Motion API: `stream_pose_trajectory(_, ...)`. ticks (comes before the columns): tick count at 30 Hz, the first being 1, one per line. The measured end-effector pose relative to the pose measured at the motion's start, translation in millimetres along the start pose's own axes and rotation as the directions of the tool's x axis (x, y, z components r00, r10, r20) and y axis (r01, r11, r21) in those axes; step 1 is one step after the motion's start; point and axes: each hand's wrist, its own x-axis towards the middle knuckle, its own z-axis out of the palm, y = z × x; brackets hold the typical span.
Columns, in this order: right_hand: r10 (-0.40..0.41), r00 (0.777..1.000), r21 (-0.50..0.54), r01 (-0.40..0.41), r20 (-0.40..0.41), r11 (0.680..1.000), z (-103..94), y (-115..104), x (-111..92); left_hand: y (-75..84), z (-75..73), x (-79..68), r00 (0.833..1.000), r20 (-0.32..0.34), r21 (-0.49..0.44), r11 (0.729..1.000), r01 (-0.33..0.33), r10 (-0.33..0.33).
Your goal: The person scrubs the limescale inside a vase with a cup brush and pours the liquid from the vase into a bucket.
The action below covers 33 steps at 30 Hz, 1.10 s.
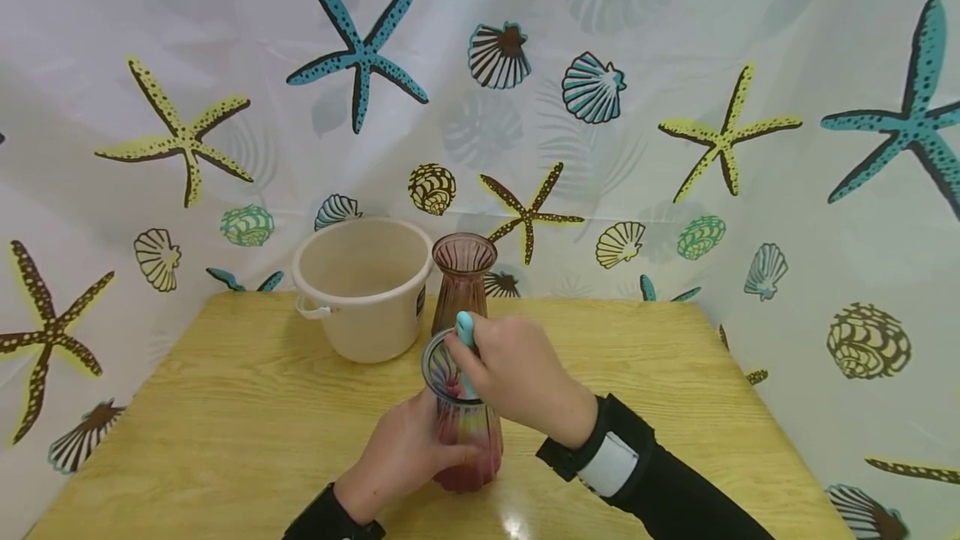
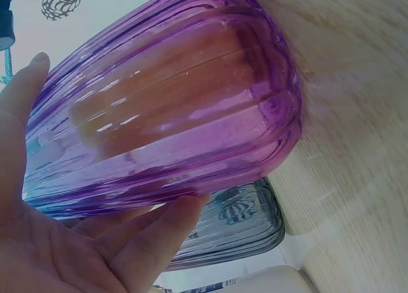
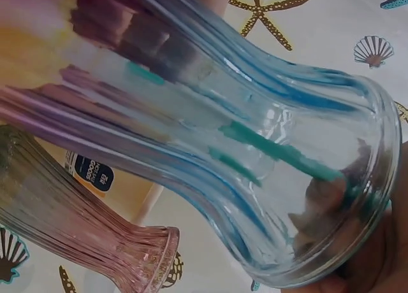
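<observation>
My left hand grips a ribbed glass vase, pink to purple at its lower part and clear blue toward the mouth. In the left wrist view my thumb and fingers lie on opposite sides of the purple glass. Over the mouth, my right hand holds the turquoise handle of what looks like a bottle brush. Its handle runs down inside the vase, as the right wrist view shows through the glass. A blurred orange-brown shape shows within; its exact form is unclear.
Just behind the held vase stands a second ribbed vase, pinkish at the top and greyer below. Left of it is a cream bucket with a side handle. A sea-themed cloth hangs round the wooden table.
</observation>
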Motion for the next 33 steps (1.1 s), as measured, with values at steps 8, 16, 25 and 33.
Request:
stream_pose_trajectory(8,-0.045,0.999,0.076,0.045,-0.001,0.996,4.0,1.7,-2.6,0.8,1.5,-0.8,1.0,0.003,-0.02,1.0,0.004,-0.004)
stream_pose_trajectory(16,-0.099,0.993,0.255,0.079,0.067,0.964,2.2,5.5,-2.2,1.0,3.2,-0.7,1.0,-0.012,-0.004,1.0,-0.003,0.003)
stream_pose_trajectory(25,-0.042,0.991,0.333,-0.004,0.13,0.943,-2.5,10.0,0.8,-0.4,3.3,0.0,1.0,0.002,-0.006,1.0,0.002,-0.002)
stream_pose_trajectory(33,-0.026,0.989,0.239,-0.01,0.145,0.971,-6.3,8.1,2.7,-1.8,2.6,0.4,1.0,0.018,-0.008,1.0,0.002,-0.002)
